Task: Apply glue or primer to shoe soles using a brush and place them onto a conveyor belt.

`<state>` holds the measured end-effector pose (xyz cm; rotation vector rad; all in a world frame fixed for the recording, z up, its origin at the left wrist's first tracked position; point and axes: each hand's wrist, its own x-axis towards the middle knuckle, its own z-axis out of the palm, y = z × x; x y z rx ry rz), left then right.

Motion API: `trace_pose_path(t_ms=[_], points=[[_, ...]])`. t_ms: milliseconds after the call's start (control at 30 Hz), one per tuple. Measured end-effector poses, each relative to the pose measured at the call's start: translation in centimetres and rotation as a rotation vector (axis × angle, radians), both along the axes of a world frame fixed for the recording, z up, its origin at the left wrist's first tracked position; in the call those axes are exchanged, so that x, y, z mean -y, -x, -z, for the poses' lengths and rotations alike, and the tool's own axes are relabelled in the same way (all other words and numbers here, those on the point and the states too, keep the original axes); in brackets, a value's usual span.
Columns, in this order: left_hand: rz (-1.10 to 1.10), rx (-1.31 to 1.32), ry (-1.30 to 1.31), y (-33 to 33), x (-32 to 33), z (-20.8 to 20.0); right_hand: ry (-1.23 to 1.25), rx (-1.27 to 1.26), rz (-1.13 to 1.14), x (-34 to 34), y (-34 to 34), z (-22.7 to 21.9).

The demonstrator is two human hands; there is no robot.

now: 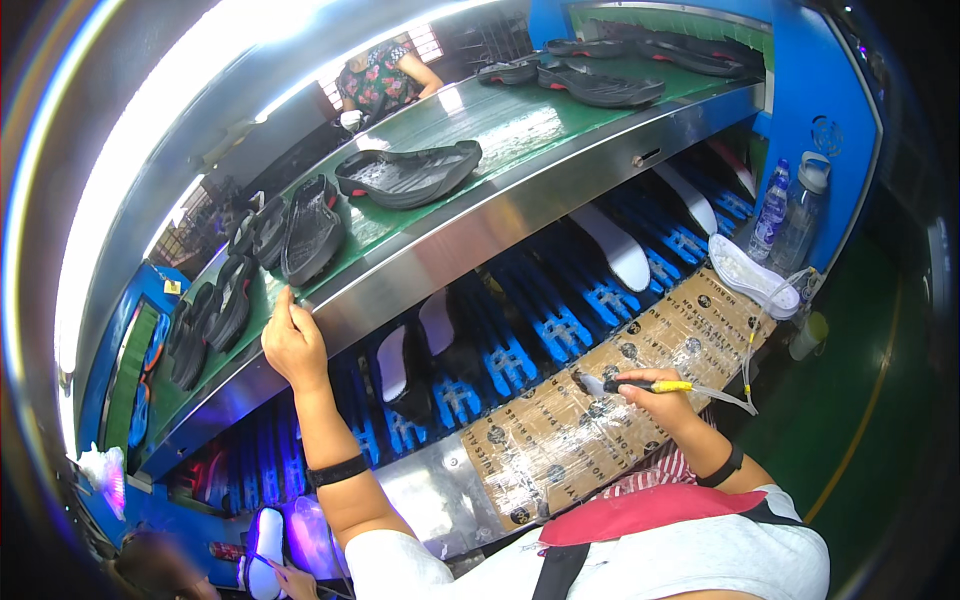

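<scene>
My left hand is raised at the conveyor's near edge. Its index finger stretches up to the near end of a black shoe sole, seemingly touching it; the other fingers look bent, and no grip on the sole shows. My right hand is closed around a brush with a black and yellow handle and a thin clear tube running from it. The brush's pale head hangs over the cardboard-covered ledge. A larger black sole with red patches lies on the green belt, right of the first.
More black soles lie along the belt. Below, white shoe-shaped pieces rest on a blue-lit rack. A white shoe and bottles stand at right. One person is across the belt; another's hand is lower left.
</scene>
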<state>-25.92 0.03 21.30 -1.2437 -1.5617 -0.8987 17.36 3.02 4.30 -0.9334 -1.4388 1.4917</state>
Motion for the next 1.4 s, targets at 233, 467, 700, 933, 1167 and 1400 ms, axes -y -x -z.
trace_pose_path(t_ms=[233,467,700,933,1167,1400], points=[[-0.121,-0.134,-0.078,0.3,-0.4,0.8,0.061,-0.001,-0.007,-1.2,-3.5,0.1],[-0.241,-0.073,-0.061,0.7,-0.8,0.7,0.104,-0.084,-0.069,-2.8,-6.5,1.1],[-0.349,0.034,0.009,1.2,-1.1,-0.2,0.040,0.010,-0.215,-4.6,-8.4,0.6],[-0.381,0.059,0.063,1.4,-1.1,0.2,0.059,-0.016,-0.242,-4.5,-8.6,0.8],[-0.372,-0.001,0.060,1.4,-0.9,0.0,0.095,0.051,-0.278,-3.0,-5.4,-1.1],[-0.335,-0.048,0.039,1.0,-0.6,0.0,-0.003,-0.010,-0.251,0.9,-2.2,-2.0]])
